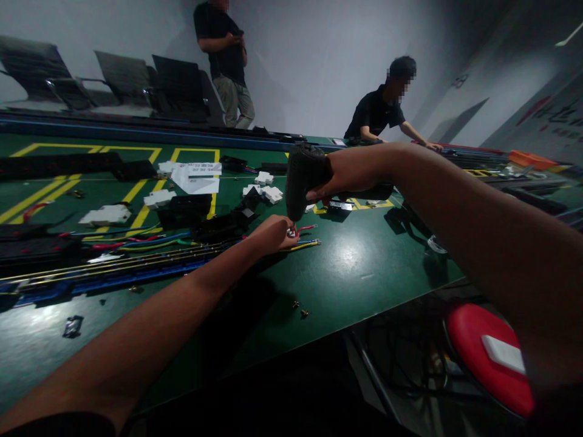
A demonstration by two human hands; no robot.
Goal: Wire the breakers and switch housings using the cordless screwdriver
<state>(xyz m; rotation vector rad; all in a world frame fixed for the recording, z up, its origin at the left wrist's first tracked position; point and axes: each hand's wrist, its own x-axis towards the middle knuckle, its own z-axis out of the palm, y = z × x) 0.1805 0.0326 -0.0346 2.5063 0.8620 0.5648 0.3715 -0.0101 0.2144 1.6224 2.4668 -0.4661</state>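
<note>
My right hand is wrapped round the grip of a dark cordless power screwdriver, its nose pointing down. Directly under that nose, my left hand is closed on a small whitish part, mostly hidden by the fingers. A red wire and a yellow wire with metal ends stick out past the left fingers. Whether the screwdriver's tip touches the part I cannot tell. Left of the hand runs a long blue rail with brass-coloured strips and coloured wires along it.
White blocks, black housings and printed paper lie on the green table. Brass screws lie near its front edge. A red stool stands at right. Two people are across the table, one leaning over it.
</note>
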